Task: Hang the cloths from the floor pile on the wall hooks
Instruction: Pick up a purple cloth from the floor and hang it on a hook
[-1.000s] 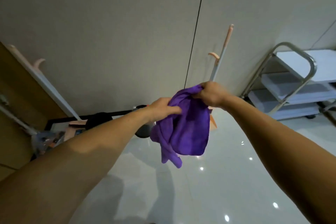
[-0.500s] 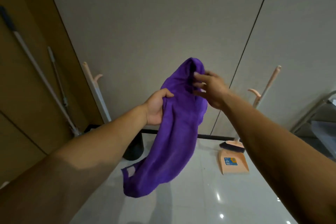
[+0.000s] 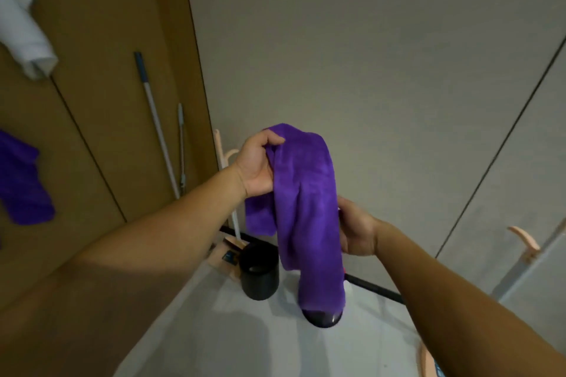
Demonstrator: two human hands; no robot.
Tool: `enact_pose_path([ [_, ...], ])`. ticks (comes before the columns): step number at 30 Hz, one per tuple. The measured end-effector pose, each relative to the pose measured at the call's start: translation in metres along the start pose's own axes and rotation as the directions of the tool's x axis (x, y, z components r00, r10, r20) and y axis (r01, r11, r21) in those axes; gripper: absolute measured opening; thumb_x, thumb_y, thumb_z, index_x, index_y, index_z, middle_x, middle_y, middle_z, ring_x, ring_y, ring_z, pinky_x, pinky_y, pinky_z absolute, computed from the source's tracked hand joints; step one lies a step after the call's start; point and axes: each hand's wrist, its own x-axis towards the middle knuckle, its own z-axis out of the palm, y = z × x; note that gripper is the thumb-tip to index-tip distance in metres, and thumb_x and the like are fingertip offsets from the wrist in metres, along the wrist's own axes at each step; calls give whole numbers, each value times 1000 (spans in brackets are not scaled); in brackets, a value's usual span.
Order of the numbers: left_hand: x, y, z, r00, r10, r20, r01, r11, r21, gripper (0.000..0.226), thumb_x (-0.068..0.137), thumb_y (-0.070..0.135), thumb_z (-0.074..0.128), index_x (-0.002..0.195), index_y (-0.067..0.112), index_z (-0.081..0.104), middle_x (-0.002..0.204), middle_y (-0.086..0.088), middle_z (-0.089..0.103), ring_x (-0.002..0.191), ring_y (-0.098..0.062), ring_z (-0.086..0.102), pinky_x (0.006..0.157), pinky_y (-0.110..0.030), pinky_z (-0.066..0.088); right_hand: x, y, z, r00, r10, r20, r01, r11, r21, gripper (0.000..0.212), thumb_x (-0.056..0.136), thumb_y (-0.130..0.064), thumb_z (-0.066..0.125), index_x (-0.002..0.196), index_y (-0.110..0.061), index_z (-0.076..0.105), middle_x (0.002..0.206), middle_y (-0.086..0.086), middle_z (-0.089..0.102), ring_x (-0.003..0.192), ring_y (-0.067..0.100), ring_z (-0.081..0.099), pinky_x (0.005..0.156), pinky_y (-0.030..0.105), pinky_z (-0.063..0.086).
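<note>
A purple cloth [image 3: 309, 199] hangs in a long fold in front of me. My left hand [image 3: 258, 167] grips its top edge, thumb over the fabric. Lower down, my right hand [image 3: 356, 232] holds the cloth's right side, its fingers hidden behind the fabric. On the brown wall at the left hang another purple cloth [image 3: 21, 180] and a white cloth [image 3: 21, 27]. Their hooks are not visible.
Two mop handles [image 3: 159, 128] lean in the corner. A black bin [image 3: 260, 272] and a peach dustpan [image 3: 226, 257] stand on the floor below my hands. A dark round object [image 3: 321, 317] sits under the cloth's tip. A peach broom handle [image 3: 530, 242] leans at right.
My view swung left, bringing the brown wall and hung cloths into sight. My left hand rose to the cloth's top; my right hand slid down its side.
</note>
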Motion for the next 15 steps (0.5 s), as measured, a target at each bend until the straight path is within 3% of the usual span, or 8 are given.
enact_pose_path([
  [2, -6, 3, -7, 999, -11, -38, 12, 999, 35, 33, 77, 12, 43, 96, 3, 69, 98, -12, 68, 96, -27, 63, 97, -36, 45, 9, -18, 7, 987, -130, 95, 121, 988, 95, 52, 92, -53, 46, 112, -13, 72, 112, 11, 70, 98, 26, 68, 86, 39, 55],
  [6, -22, 12, -30, 982, -51, -184, 73, 991, 115, 37, 75, -1, 40, 101, 2, 66, 95, -14, 71, 89, -26, 69, 86, -36, 55, 28, -46, 30, 946, -299, 123, 276, 946, 172, 45, 90, -36, 55, 124, -9, 62, 111, 13, 69, 96, 27, 68, 79, 38, 55],
  [9, -42, 24, -58, 914, -70, -399, 173, 958, 228, 32, 87, 2, 37, 104, 9, 63, 85, -9, 74, 73, -21, 72, 63, -35, 60, 46, -58, 41, 933, -358, 46, 335, 906, 257, 30, 94, -33, 50, 103, -8, 65, 89, 11, 71, 79, 23, 68, 78, 34, 54],
  [11, -59, 33, -78, 863, -54, -502, 215, 939, 268, 25, 93, 9, 39, 102, 13, 62, 78, -5, 73, 65, -16, 71, 60, -31, 60, 59, -60, 46, 941, -337, 29, 316, 906, 281, 32, 94, -36, 49, 93, -9, 65, 85, 11, 71, 79, 22, 68, 85, 35, 52],
  [13, -74, 40, -97, 823, -6, -567, 209, 933, 293, 21, 95, 13, 42, 101, 13, 62, 77, -3, 71, 60, -12, 68, 58, -27, 57, 75, -55, 55, 962, -272, 29, 261, 946, 193, 32, 93, -35, 49, 92, -9, 67, 85, 10, 71, 80, 21, 68, 82, 33, 53],
  [15, -84, 48, -113, 783, 60, -619, 182, 930, 320, 19, 95, 16, 47, 103, 13, 63, 86, -5, 69, 64, -13, 66, 59, -26, 56, 95, -49, 71, 975, -220, -33, 221, 974, 41, 27, 91, -30, 49, 83, -12, 68, 73, 6, 69, 68, 20, 67, 65, 27, 54],
])
